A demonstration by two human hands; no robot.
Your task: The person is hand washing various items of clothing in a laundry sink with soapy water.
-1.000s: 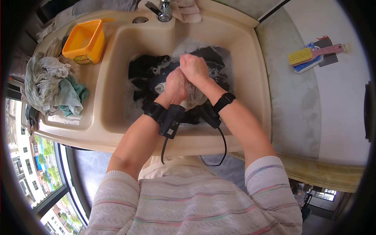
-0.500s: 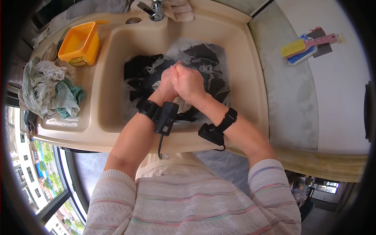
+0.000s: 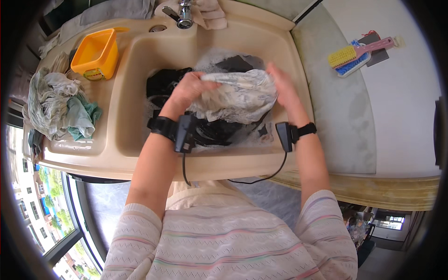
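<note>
The left hand (image 3: 185, 91) is gripping a pale patterned cloth (image 3: 238, 93) at its upper left end, thumb lying over the folds; the fingers underneath are hiding behind the fabric. The right hand (image 3: 283, 86) is touching the cloth's right end, but it is blurring and facing edge-on, so I cannot tell how firmly its fingers are closing. The two hands are standing wide apart, with the cloth spreading between them above the sink (image 3: 130, 93). Blurring is making the cloth's print and lower edge hard to read, and it is covering the middle of the dark clothes (image 3: 217, 133) lying in sudsy water below; where one dark piece is ending and the next is beginning, I cannot tell. A small pale mark is showing near their lower right, too unclear to make out.

Picture edges are cutting off the tap (image 3: 184, 18) at the top and the window (image 3: 51, 196) at the left. The laundry pile (image 3: 53, 105) is overlapping itself, so its separate pieces are hard to count. A yellow brush (image 3: 343, 56) is partly covering a blue brush (image 3: 353, 64) at the right.

A label (image 3: 94, 74) bearing dark lettering is sitting on the front of the orange tub (image 3: 95, 53). Black boxes (image 3: 186, 134) are riding on the wrist straps (image 3: 161, 126), the left one showing a tiny pale marking.
</note>
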